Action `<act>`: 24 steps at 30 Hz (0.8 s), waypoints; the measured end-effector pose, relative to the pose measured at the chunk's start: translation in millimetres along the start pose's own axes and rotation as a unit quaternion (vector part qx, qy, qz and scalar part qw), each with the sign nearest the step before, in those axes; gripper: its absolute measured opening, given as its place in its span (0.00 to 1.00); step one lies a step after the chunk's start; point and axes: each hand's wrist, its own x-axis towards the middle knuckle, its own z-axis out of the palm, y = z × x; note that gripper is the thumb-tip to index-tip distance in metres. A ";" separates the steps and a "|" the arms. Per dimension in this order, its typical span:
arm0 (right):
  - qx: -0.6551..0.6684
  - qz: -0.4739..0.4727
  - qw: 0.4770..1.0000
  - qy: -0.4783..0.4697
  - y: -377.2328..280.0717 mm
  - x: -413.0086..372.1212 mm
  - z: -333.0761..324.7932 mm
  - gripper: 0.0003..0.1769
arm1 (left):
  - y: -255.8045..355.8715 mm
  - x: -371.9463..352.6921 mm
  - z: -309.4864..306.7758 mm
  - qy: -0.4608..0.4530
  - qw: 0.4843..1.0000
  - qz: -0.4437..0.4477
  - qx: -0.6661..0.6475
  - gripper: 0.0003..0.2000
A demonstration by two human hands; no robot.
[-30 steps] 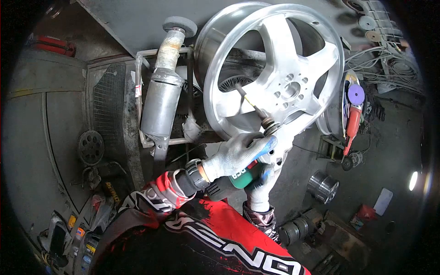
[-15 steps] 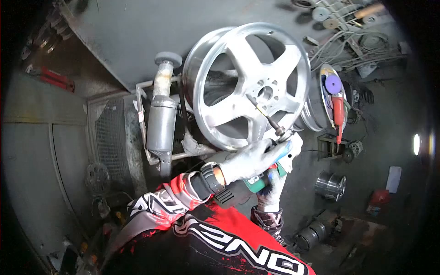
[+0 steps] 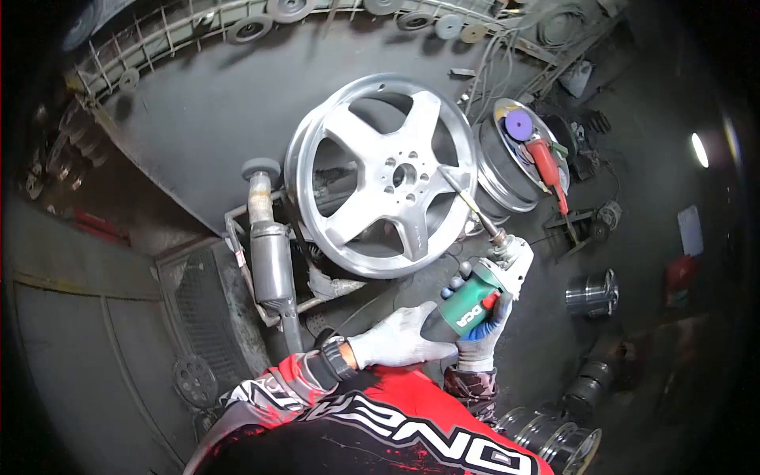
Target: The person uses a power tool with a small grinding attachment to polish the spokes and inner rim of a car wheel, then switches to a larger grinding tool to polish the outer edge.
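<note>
A green DCA angle grinder [image 3: 470, 305] with a pale gear head is held in front of my chest. A thin rod-like attachment [image 3: 475, 207] sticks out from its head toward the wheel, the tip overlapping a spoke in this view. My right hand [image 3: 484, 340], in a white glove with blue coating, wraps the green body near the red switch, fingertips showing on its far side. My left hand [image 3: 396, 339], in a white glove below a black wristwatch, is closed around the dark rear housing. Beyond the tool stands a silver five-spoke alloy wheel [image 3: 370, 188].
Left of the wheel, a grey polishing motor [image 3: 271, 265] sits on a metal frame. To the right, a red grinder [image 3: 546, 165] with a purple disc [image 3: 518, 125] rests on another rim [image 3: 507, 186]. A chrome rim [image 3: 590, 294] stands on the floor, and discs hang along the rack [image 3: 170, 36].
My left hand has moved from the grinder's head back to its rear housing, uncovering the green body. The view has shifted, so the wheel appears lower and further left.
</note>
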 end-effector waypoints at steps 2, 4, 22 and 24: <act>-0.004 -0.005 0.996 0.093 -2.7 -2.2 -8.5 0.38 | -6.2 11.0 14.3 0.111 0.981 0.036 0.155 0.36; -0.101 -0.040 0.985 0.136 -4.3 -3.3 -10.1 0.30 | 4.2 17.2 18.7 0.105 0.981 0.015 0.162 0.35; -0.090 -0.095 0.929 0.345 -120.2 -100.1 -137.2 0.17 | -7.4 75.6 148.7 0.001 0.983 0.016 0.181 0.31; -0.114 -0.117 0.919 0.358 -132.9 -115.8 -166.1 0.18 | -30.1 71.1 158.0 0.050 0.983 0.015 0.175 0.25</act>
